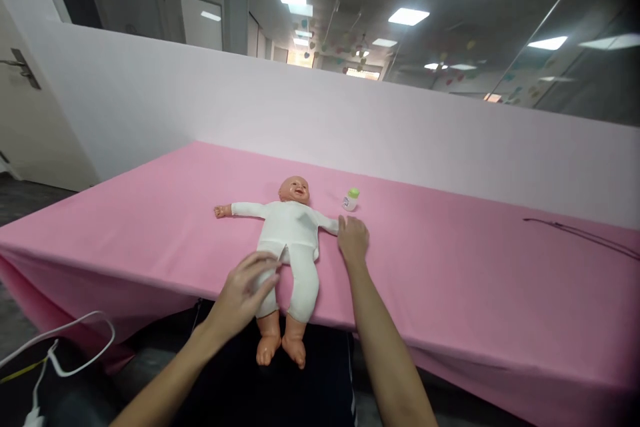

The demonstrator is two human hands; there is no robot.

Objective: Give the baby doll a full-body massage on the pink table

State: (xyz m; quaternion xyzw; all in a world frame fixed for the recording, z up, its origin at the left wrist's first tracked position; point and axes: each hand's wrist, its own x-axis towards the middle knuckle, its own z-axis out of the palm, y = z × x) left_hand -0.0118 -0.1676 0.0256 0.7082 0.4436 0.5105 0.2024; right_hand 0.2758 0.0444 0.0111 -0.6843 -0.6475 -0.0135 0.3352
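Observation:
A baby doll [295, 230] with a white cloth body lies on its back on the pink-covered table, arms spread. Its bare feet hang past the near edge. My left hand [245, 290] rests by the doll's thigh, thumb and fingers apart, with nothing gripped. At the end of the doll's other arm, my right hand [354, 240] is closed round the doll's hand, which it hides. Just beyond that hand stands a small white bottle [351, 200] with a green cap.
A pink cloth [450, 280] covers the table and hangs over its front edge. A thin dark cord [580, 232] lies at the right. White cables [75, 367] are at the lower left. A low white wall [350, 120] topped with glass borders the far side.

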